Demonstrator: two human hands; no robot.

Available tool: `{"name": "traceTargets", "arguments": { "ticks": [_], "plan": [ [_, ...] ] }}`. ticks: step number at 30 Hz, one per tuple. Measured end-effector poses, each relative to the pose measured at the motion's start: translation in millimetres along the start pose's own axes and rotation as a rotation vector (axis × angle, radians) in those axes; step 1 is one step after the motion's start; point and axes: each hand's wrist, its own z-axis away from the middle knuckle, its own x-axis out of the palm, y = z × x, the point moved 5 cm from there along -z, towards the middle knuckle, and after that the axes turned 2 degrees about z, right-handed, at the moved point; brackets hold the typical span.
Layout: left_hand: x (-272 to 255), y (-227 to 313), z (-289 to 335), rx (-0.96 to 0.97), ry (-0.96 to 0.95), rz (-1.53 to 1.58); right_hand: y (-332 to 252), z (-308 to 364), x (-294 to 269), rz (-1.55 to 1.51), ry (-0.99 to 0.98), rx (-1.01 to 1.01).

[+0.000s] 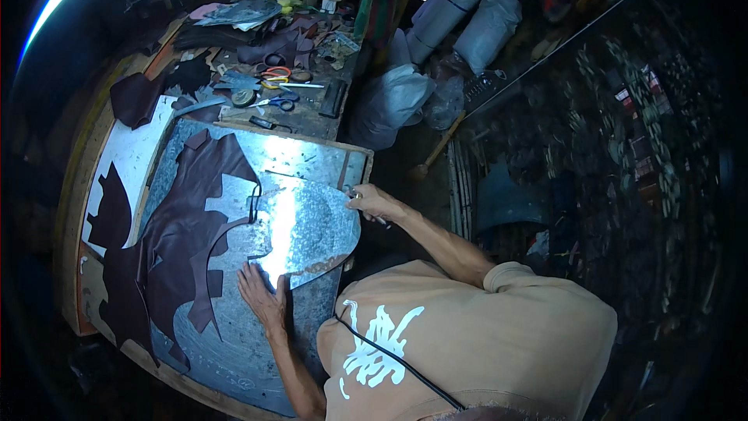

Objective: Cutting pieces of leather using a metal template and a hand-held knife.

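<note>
My left hand [263, 296] lies with its fingers spread at the near left corner of a shiny metal sheet [319, 218], which has a rounded right edge and a brown patch near its lower side. At that sheet's right edge, my right hand [374, 203] is closed around a slim tool; its end pokes out below the fingers, but its kind is unclear. Left of the sheet, dark brown leather [179, 218] with cut-out edges spreads over the metal-covered tabletop [241, 359]. A smaller leather piece [111, 210] rests on a white board [148, 144].
Beyond the metal top are orange-handled scissors [276, 73], blue-handled scissors [282, 101], a tape roll [243, 97] and a dark block [333, 99]. Stacked leather and scraps [226, 31] cover the bench's far end. Plastic bags [393, 101] and a wooden-handled tool [436, 148] stand to the right.
</note>
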Motion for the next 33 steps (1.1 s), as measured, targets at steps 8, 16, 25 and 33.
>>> {"name": "traceTargets", "arguments": {
  "ticks": [8, 16, 25, 33],
  "plan": [
    [5.6, -9.8, 3.1, -0.074, 0.108, -0.143, -16.6, 0.1, -6.4, 0.176, -0.211, -0.062],
    [6.4, -16.0, 4.0, -0.257, 0.16, -0.236, -28.8, 0.9, -13.1, 0.202, -0.242, -0.109],
    [4.0, -16.7, 1.8, -0.276, 0.162, -0.281, -13.1, -17.2, -7.4, 0.338, -0.171, -0.279],
    [0.9, -10.9, 0.8, -0.297, 0.138, -0.29, -14.9, -15.3, -7.4, 0.352, -0.188, -0.24]
  ]
}}
